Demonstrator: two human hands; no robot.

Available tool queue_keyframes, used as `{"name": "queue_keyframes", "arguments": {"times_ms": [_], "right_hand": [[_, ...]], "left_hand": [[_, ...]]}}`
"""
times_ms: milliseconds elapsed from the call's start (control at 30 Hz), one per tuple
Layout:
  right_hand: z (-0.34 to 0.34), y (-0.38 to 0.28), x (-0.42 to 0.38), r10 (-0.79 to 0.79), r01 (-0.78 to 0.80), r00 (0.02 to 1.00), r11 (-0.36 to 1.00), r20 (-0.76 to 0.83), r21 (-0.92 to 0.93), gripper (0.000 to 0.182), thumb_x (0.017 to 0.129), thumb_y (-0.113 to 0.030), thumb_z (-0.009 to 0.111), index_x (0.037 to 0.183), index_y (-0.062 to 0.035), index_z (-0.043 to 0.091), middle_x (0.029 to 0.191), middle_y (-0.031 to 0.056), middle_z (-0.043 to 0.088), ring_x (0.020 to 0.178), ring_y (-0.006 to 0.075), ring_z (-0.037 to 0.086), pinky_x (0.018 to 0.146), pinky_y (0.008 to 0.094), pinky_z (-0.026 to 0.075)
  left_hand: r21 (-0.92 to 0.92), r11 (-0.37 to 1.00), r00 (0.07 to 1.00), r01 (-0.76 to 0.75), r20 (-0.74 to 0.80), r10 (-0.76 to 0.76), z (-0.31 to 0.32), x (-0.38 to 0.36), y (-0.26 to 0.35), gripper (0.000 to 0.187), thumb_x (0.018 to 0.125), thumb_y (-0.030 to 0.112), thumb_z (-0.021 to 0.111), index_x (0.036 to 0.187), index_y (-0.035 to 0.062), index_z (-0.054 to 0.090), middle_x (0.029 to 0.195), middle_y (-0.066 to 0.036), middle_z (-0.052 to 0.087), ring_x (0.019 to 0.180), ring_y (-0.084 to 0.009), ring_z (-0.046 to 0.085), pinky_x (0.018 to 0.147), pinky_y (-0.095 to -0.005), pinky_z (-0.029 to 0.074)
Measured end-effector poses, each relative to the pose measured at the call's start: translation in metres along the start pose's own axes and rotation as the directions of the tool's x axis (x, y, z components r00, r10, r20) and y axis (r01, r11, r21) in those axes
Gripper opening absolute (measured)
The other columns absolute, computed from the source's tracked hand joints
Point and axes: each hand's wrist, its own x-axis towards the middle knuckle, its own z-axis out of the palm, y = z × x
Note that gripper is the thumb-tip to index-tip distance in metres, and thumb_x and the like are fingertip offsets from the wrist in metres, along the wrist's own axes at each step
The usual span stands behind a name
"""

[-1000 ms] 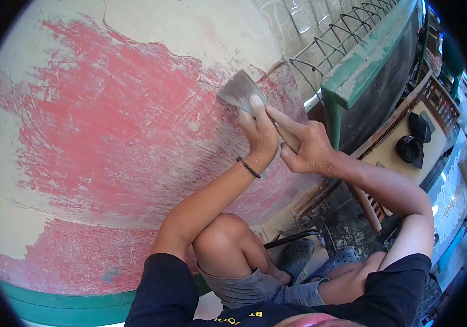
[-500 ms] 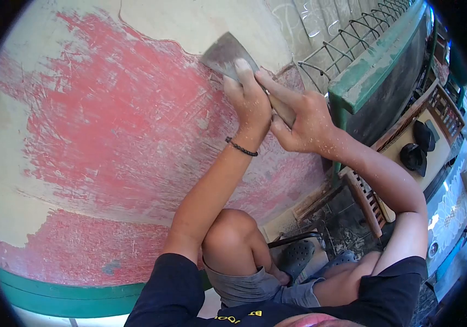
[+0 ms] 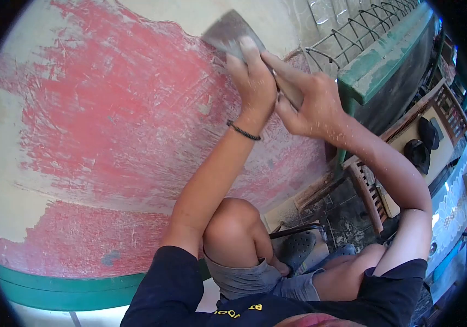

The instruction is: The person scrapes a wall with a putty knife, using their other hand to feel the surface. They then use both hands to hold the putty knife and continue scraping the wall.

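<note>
Beyond the fingertips: scraper blade (image 3: 227,34), flat against the wall (image 3: 108,109), at the edge where red paint meets the pale coat above.
Scraper axis: long line slanting from blade at upper left, down under the fingers, to the handle at lower right.
Left hand (image 3: 252,76): nearer the blade; fingers together, pressed flat on the blade's back; wrist with dark bracelet (image 3: 243,131) straight below, forearm rising from the knee (image 3: 233,220).
Right hand (image 3: 304,101): behind, toward the handle; fingers wrapped tight round it, index finger laid along the shaft toward the blade; elbow bent out to the right.
Right of the fingers: wire rack (image 3: 348,32) and green-edged frame (image 3: 386,60), close to the right hand but apart from it.
</note>
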Motion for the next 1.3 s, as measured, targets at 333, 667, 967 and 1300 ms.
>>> {"name": "queue_keyframes", "arguments": {"times_ms": [333, 667, 967, 1300], "right_hand": [[0.005, 0.012, -0.039, 0.041, -0.042, 0.993, 0.999, 0.108, 0.010, 0.076, 0.074, -0.022, 0.068, 0.149, -0.0164, 0.056, 0.071, 0.0225, 0.067, 0.062, 0.0440, 0.066, 0.061, 0.0511, 0.056], [-0.001, -0.005, 0.005, -0.032, 0.032, 0.999, 0.999, -0.001, -0.032, 0.073, 0.075, -0.021, 0.066, 0.147, -0.0147, 0.058, 0.067, 0.0233, 0.065, 0.062, 0.0443, 0.066, 0.063, 0.0515, 0.056], [-0.020, -0.019, 0.044, -0.027, 0.027, 1.000, 1.000, -0.008, -0.007, 0.069, 0.075, -0.023, 0.066, 0.143, -0.0137, 0.062, 0.071, 0.0247, 0.066, 0.066, 0.0446, 0.067, 0.067, 0.0513, 0.057], [-0.013, 0.001, -0.013, 0.055, -0.054, 0.994, 0.998, 0.097, -0.018, 0.070, 0.076, -0.023, 0.066, 0.145, -0.0166, 0.060, 0.068, 0.0245, 0.065, 0.065, 0.0467, 0.066, 0.067, 0.0534, 0.056]], "left_hand": [[0.049, 0.999, 1.000, -0.018, -0.004, 0.019, -0.004, -0.038, -0.021, 0.042, 0.110, 0.034, 0.046, 0.103, -0.0066, 0.055, 0.092, -0.011, 0.060, 0.087, -0.0207, 0.056, 0.081, -0.0399, 0.047], [0.079, 0.997, 1.000, 0.015, 0.005, -0.016, -0.004, 0.003, 0.005, 0.041, 0.109, 0.034, 0.048, 0.091, -0.0026, 0.053, 0.087, -0.006, 0.058, 0.083, -0.0159, 0.052, 0.074, -0.0369, 0.046], [0.031, 0.999, 0.998, 0.020, -0.064, -0.018, 0.007, 0.028, 0.042, 0.044, 0.108, 0.038, 0.049, 0.094, -0.0032, 0.056, 0.091, -0.009, 0.060, 0.088, -0.0192, 0.054, 0.078, -0.0394, 0.047], [0.056, 0.998, 0.999, -0.015, -0.047, 0.017, 0.003, -0.024, -0.001, 0.044, 0.109, 0.036, 0.049, 0.099, -0.0056, 0.059, 0.093, -0.009, 0.061, 0.085, -0.0194, 0.055, 0.077, -0.0389, 0.047]]}}
